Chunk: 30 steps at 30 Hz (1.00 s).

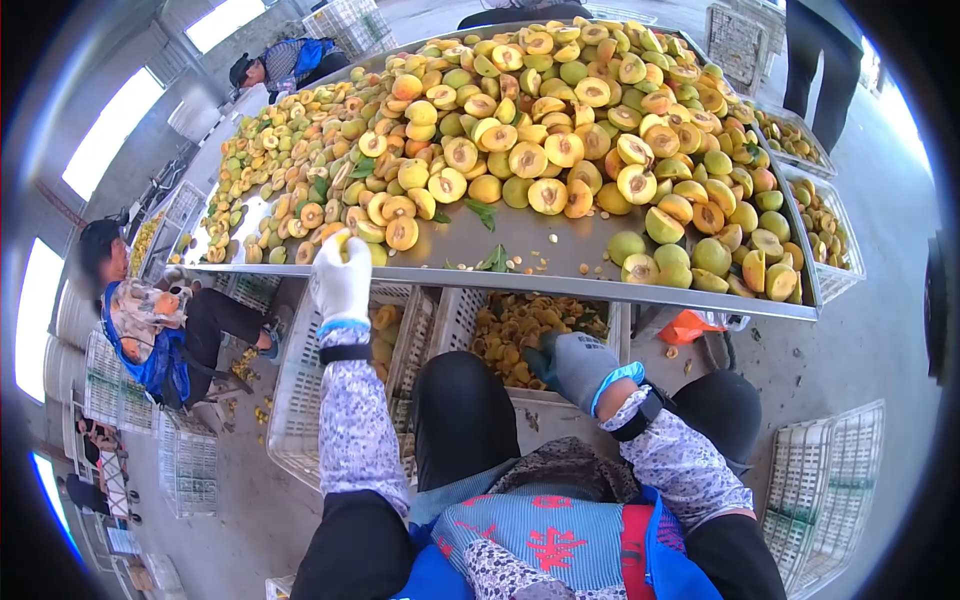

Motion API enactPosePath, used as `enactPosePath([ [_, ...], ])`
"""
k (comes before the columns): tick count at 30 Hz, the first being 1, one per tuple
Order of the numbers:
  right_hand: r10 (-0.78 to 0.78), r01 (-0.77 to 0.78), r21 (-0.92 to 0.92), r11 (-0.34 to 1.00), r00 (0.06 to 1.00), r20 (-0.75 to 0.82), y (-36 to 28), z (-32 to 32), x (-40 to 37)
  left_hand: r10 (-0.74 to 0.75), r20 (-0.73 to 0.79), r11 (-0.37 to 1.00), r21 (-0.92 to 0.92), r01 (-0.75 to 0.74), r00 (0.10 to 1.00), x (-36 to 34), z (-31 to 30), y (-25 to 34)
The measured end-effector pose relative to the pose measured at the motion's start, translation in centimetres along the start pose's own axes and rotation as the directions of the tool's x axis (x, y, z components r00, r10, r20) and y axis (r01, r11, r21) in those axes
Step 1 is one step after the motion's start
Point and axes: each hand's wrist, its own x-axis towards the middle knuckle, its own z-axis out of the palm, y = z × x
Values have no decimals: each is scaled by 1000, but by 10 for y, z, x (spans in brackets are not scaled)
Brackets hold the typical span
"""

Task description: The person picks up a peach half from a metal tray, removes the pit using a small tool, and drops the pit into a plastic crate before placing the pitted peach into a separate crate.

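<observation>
Two near white plastic crates (461,320) hold yellow fruit (505,336) under a metal tray (580,236); white-gloved left hand (342,284) and grey-gloved right hand (588,368) curl, grasp unclear.

Table (585,238) smooth, shiny metal; crates (800,480) matt plastic; fruit (485,189) smooth-skinned.
</observation>
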Motion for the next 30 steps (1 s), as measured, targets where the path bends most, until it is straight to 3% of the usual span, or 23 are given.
enactPosePath([
  [3, 28, -29, -13, 1000, 999, -14, 0, 0, 3, 47, 198, 982, 168, -81, 979, 19, 54, 18],
  [4, 13, -13, -5, 1000, 999, -31, 2, 1, 4, -38, 382, 957, 281, -77, 923, 25, 67, 23],
  [6, -17, 18, 9, 1000, 998, -61, 7, 4, 4, -80, 367, 971, 238, -11, 927, 31, 82, 30],
  [7, -3, 2, -30, 1000, 1000, -30, 5, 1, 4, -174, 459, 956, 289, 38, 871, 33, 71, 48],
  [8, 2, -3, -27, 1000, 999, -47, 6, 1, 2, -191, 449, 941, 337, 33, 873, 31, 71, 53],
  [10, 6, -7, -17, 1000, 997, -82, 9, 2, -1, 35, 199, 919, 378, -110, 979, 7, 66, 60],
  [11, 4, -6, -27, 1000, 998, -69, 9, 0, -2, 257, 70, 900, 345, -265, 964, 3, 61, 66],
  [12, 5, -7, -34, 999, 998, -55, 8, -3, -5, 326, 26, 919, 226, -323, 945, -8, 48, 85],
  [13, 9, -10, -39, 999, 999, -39, 7, -3, -9, 308, 175, 933, 134, -333, 935, -15, 50, 92],
  [14, 12, -13, -33, 999, 1000, -13, 6, -3, -13, 291, 322, 946, 45, -322, 901, -22, 52, 96],
  [15, 12, -12, -31, 999, 1000, 15, 5, -2, -16, 264, 532, 932, 73, -354, 805, -27, 55, 101],
  [16, 10, -8, -31, 999, 999, 38, 5, -3, -19, 333, 523, 921, 1, -391, 785, -35, 61, 107],
  [18, -35, 35, -30, 999, 999, 21, 10, 2, -26, 398, 662, 909, -192, -369, 635, -38, 60, 131],
  [21, -65, 70, -54, 996, 994, 82, 11, 0, -34, 544, 651, 838, -379, -394, 529, -61, 66, 169],
  [25, -90, 90, -28, 996, 996, 23, 13, -2, -44, 527, 792, 824, -389, -412, 308, -66, 60, 206],
  [28, -88, 89, -36, 995, 996, 27, 13, -4, -48, 572, 786, 799, -472, -373, 232, -67, 68, 204],
  [29, -70, 72, -41, 997, 997, 43, 13, -6, -49, 549, 819, 824, -498, -272, 164, -65, 72, 204],
  [30, -54, 57, -47, 997, 997, 59, 12, -8, -50, 552, 807, 831, -512, -219, 208, -66, 73, 202],
])
